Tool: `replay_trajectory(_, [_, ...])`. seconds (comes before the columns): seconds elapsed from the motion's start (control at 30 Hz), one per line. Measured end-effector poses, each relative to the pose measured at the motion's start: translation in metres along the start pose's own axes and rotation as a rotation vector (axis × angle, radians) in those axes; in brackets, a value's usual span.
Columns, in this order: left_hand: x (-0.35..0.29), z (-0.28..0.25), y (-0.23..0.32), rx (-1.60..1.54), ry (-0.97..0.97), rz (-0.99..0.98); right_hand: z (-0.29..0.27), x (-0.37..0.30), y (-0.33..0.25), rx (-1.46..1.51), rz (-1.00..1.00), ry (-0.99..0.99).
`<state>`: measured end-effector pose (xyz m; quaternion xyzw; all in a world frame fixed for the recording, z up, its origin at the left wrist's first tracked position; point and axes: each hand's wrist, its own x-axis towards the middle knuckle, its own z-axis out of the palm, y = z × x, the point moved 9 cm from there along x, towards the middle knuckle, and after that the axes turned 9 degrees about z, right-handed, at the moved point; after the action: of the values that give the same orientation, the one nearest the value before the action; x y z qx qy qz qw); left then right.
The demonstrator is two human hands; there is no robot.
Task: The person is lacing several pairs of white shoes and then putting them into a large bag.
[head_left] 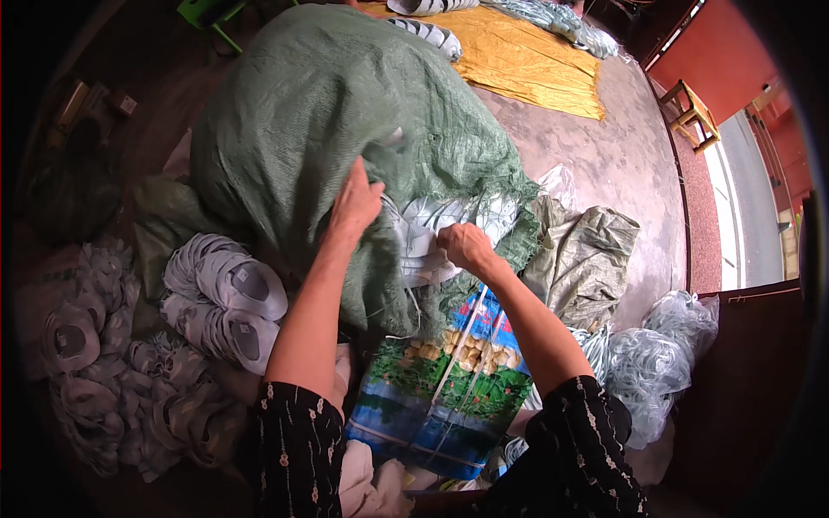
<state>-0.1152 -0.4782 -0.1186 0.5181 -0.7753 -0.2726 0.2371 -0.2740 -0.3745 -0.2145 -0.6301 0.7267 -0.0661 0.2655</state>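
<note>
A large green woven sack (285,112) bulges in front of me, its frayed mouth turned toward me. White, flat-looking pieces (423,259) show inside the opening. My left hand (354,205) lies against the sack's fabric left of the mouth, fingers apart, their tips partly in a fold. Just over the white pieces, my right hand (469,248) is closed in a pinch; what it grips is hidden. Below both hands is a colourful printed package (440,406), blue and green, tied with white straps (456,350).
Stacked grey-white shoe uppers (233,289) and looser piles (95,380) lie to the left. On the right are a crumpled olive sack (587,259) and clear plastic bundles (652,371). Farther off are a yellow sheet (527,56) and a wooden stool (693,114) by the doorway.
</note>
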Motion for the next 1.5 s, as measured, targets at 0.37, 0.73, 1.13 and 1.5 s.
replay_trajectory(0.37, [0.039,-0.011,0.014,-0.523,0.311,0.298,0.053,-0.025,0.187,0.325,0.896,0.754])
replay_trajectory(0.73, [-0.034,0.118,0.027,0.334,-0.416,0.512,0.117,0.031,0.199,1.271,0.801,0.388])
replay_trajectory(1.13, [-0.026,0.063,-0.059,-0.01,-0.151,0.023,-0.118,-0.02,0.002,0.989,0.211,0.295])
replay_trajectory(1.5, [-0.157,-0.026,0.036,-1.057,-0.048,-0.149,-0.192,-0.318,-0.198,0.532,-0.651,0.13])
